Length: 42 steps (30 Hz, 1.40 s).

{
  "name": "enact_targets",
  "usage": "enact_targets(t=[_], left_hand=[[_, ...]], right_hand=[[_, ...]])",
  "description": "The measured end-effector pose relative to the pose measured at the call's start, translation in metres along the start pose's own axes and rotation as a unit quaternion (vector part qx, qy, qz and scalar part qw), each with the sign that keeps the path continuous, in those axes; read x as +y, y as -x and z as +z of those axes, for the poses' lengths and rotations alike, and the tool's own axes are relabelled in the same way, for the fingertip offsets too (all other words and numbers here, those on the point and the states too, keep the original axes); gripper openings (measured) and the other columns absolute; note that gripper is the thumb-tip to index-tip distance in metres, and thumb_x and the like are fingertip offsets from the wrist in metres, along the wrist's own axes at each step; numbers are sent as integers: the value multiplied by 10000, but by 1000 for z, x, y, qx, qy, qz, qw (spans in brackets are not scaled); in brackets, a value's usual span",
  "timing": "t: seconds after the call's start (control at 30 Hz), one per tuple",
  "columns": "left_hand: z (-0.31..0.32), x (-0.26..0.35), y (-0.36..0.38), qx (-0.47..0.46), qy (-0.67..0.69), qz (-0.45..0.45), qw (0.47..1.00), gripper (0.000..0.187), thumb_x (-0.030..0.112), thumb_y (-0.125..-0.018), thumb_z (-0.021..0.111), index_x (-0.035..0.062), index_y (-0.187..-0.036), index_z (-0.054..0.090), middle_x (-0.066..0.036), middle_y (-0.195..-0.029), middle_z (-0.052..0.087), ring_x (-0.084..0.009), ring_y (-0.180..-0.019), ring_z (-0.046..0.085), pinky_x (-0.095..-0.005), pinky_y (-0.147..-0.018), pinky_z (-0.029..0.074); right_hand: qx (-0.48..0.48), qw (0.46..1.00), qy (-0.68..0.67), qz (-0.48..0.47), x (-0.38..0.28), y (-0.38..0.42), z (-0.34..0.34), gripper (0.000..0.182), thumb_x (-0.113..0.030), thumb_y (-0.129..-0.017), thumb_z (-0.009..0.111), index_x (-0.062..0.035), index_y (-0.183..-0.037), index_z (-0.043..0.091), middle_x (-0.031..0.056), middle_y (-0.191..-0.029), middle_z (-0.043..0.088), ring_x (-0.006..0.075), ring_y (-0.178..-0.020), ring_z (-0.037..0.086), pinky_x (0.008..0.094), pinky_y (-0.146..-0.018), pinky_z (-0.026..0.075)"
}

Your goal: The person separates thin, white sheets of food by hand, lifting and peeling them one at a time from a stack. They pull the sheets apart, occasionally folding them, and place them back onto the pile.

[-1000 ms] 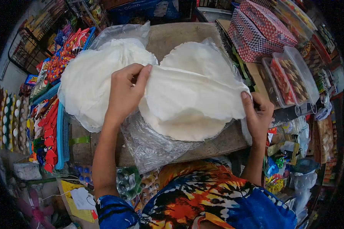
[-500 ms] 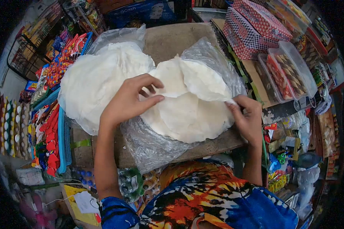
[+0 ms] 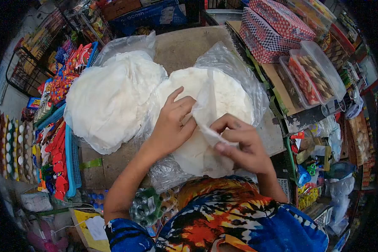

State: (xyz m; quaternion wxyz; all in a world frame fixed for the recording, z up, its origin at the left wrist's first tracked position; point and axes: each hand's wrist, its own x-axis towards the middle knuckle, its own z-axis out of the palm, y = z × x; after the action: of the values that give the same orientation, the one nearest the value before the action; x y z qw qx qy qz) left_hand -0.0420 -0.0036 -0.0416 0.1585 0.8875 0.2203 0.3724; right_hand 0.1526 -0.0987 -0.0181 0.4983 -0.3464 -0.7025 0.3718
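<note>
Two stacks of thin, round, whitish sheets that look like spring roll wrappers lie side by side on plastic: the left stack (image 3: 113, 96) and the right stack (image 3: 235, 94). Over the right stack, one wrapper (image 3: 206, 110) is partly lifted and folded between my hands. My right hand (image 3: 243, 145) pinches its edge between thumb and fingers. My left hand (image 3: 174, 124) is curled against the wrapper's left side, one finger sticking up; its exact grip is partly hidden.
Clear plastic (image 3: 168, 174) spreads under the right stack on the brown board (image 3: 189, 42). Checkered boxes (image 3: 264, 38) and a clear tub of stick wafers (image 3: 317, 75) stand at right. A blue basket (image 3: 73, 164) with snack packs flanks the board at left, near egg trays (image 3: 14, 147).
My right hand has moved left and toward my body, carrying the wrapper's edge. My left hand has shifted slightly down and right, its fingers now curled at the wrapper. The lifted sheet is more folded.
</note>
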Motion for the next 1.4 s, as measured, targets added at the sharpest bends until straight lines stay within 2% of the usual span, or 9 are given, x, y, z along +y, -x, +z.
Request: enact_targets(t=[0.1,0.33,0.4,0.5,0.67,0.87,0.97,1.23,1.4], left_hand=[[-5,26,-10,43,109,-157,981,109,47,-829,601,-20,-909,568,-133,-837,582,-292,-711,600,-378,-748,496],[6,31,-8,77,-42,-41,995,103,34,-842,627,0,-893,545,-117,-767,565,-266,-595,595,-326,-505,463],[6,33,-7,59,-46,-43,996,106,31,-836,630,2,-894,545,-115,-769,568,-264,-594,598,-331,-499,463],[6,32,-5,45,-48,-40,997,112,31,-830,636,8,-896,549,-111,-771,572,-257,-584,599,-335,-486,461],[6,32,-6,85,-54,-34,994,190,33,-815,648,36,-995,588,-93,-747,560,-240,-549,579,-332,-472,460],[1,30,-5,35,-150,-47,987,453,15,-748,668,138,-1179,601,-59,-723,525,-218,-500,527,-331,-452,441],[0,26,-5,29,-151,-84,985,415,15,-741,665,127,-1139,630,-68,-753,537,-217,-545,537,-347,-502,456],[3,32,-13,103,12,54,993,407,67,-682,753,85,-1077,662,-105,-1031,618,-276,-915,590,-334,-742,479],[1,32,-11,106,-25,79,991,425,50,-661,761,61,-1072,651,-97,-1028,657,-239,-878,620,-336,-746,474]], right_hand=[[121,990,-46,55,1,6,-18,172,-83,-801,643,59,-736,573,89,-805,585,160,-751,539,258,-664,402],[204,950,1,235,11,18,-48,189,-126,-831,622,58,-793,607,51,-820,600,87,-748,523,231,-659,390],[205,938,21,280,6,14,-42,194,-140,-835,635,52,-822,613,37,-833,607,83,-762,532,235,-676,406],[225,955,26,191,6,4,-35,231,-161,-832,665,46,-929,628,44,-874,643,102,-809,574,249,-731,450],[128,967,31,220,7,-1,-33,319,-146,-817,689,31,-1078,636,77,-953,674,123,-867,606,264,-777,476],[90,974,-38,203,5,-3,-36,281,-117,-820,686,35,-1053,646,63,-942,675,94,-818,595,243,-735,474],[91,971,-66,211,6,0,-39,237,-89,-829,668,35,-1031,656,61,-920,677,80,-806,587,235,-725,469],[80,977,11,197,-4,-7,-14,233,-42,-825,620,61,-1033,637,113,-901,694,124,-818,622,260,-749,484],[52,987,95,123,-8,-9,-8,257,-21,-805,610,59,-1049,630,186,-943,684,176,-874,664,294,-771,503]])
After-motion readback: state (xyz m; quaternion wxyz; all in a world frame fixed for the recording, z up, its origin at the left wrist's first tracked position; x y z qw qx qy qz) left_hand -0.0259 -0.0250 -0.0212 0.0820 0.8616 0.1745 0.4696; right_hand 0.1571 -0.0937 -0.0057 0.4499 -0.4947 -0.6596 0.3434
